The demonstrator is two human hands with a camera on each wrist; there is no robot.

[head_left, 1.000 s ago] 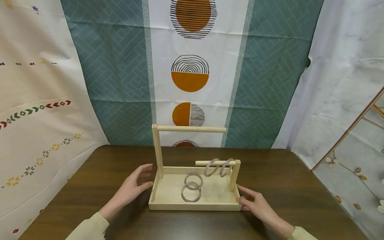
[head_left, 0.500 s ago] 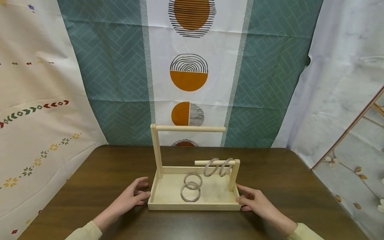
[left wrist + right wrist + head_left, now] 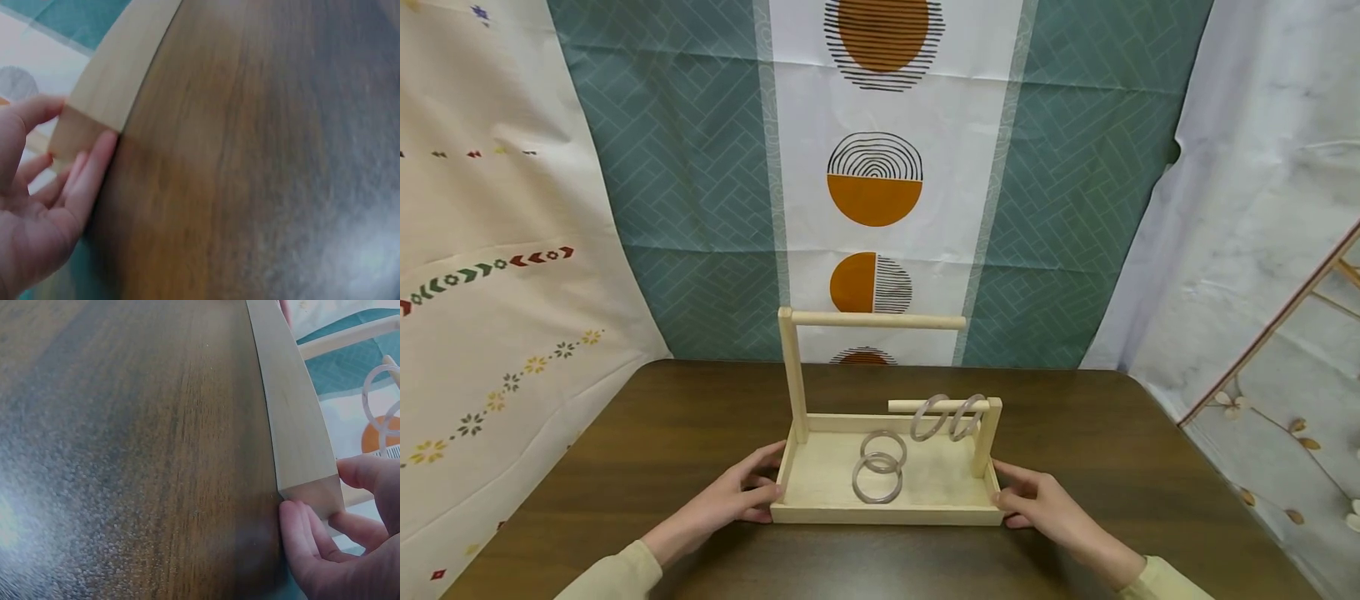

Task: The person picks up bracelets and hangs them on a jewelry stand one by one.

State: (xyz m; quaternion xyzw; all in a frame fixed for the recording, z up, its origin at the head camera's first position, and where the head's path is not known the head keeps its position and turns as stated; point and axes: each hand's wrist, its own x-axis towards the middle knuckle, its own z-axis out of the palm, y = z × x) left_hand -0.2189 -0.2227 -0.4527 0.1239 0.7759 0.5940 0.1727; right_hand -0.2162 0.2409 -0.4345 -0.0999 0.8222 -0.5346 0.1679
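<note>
A pale wooden tray stand (image 3: 887,515) sits on the table. Its tall left post (image 3: 793,379) carries a long bar, and its short right post (image 3: 987,439) a lower bar (image 3: 900,407). Two translucent bangles hang from the lower bar; the left one (image 3: 914,427) is farther from the post. Two more lie overlapping on the tray floor, the nearer bangle (image 3: 877,501) partly over the farther. My left hand (image 3: 722,502) grips the tray's left end, thumb at the rim, fingers low on the outer wall. My right hand (image 3: 1045,507) holds the right end the same way.
The dark wooden table (image 3: 880,567) extends on all sides of the stand. Behind it hangs a green and white patterned cloth (image 3: 700,208), with a pale cloth (image 3: 490,250) at the left and a marbled sheet (image 3: 1247,208) at the right.
My left hand has come down and in from beside the tray and now grips its left end. The right hand stays at the right end; stand and bangles keep their places.
</note>
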